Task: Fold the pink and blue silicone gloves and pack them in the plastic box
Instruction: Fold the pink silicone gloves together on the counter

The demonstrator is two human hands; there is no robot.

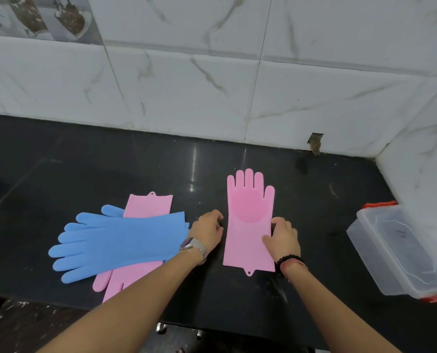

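Head view: a dark polished bench [136, 159] runs along a white marble-tiled wall [212, 85]. A pink glove [248, 220] lies flat near the middle, fingers pointing to the far wall, cuff and hanging tab toward the near edge. The right hand [282, 236] rests on the glove's right edge, thumb laid on top of the pink surface and the other fingers curled at the edge; whether its grip pinches the silicone or only presses on it cannot be told. The left hand [208, 229] sits just beside the glove's left edge with fingers curled down against the bench, its grip closed on nothing that shows. A metal watch [193, 247] is on the left wrist and a dark bead bracelet [288, 259] on the right. To the left, the blue gloves [120, 243] lie across a second pink glove [146, 207], fingers pointing left. At the right edge stands the clear plastic box [390, 250], open, with red clasps, well apart from the gloves.
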